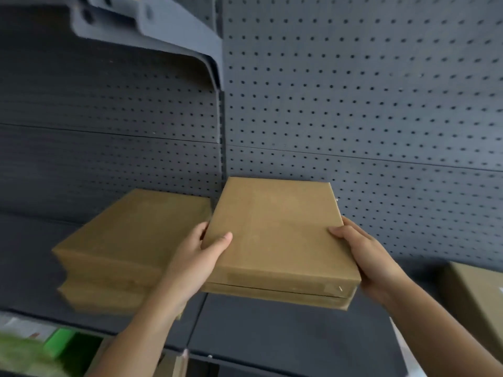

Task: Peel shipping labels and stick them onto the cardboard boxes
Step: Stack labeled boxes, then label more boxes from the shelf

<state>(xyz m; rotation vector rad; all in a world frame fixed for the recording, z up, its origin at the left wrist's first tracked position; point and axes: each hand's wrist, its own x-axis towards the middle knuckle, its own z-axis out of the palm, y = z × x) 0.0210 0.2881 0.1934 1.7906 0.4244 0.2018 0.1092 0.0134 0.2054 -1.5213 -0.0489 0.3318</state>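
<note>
In the lower middle of the frame I hold a flat cardboard box (275, 232) between both hands, above the dark shelf (272, 336). My left grip (196, 257) is clamped on its near left corner, thumb on top and fingers round the side. My right grip (362, 257) is clamped on the right edge, thumb on top likewise. The box looks light and stiff, with a smooth plain top. I judge the edges the best hold, since that leaves the broad face free for a label. A seam runs along the near side; whether this is one lidded box or two stacked, I cannot tell. A stack of boxes (130, 240) lies at lower left and another box (479, 295) at the right edge. No label shows.
</note>
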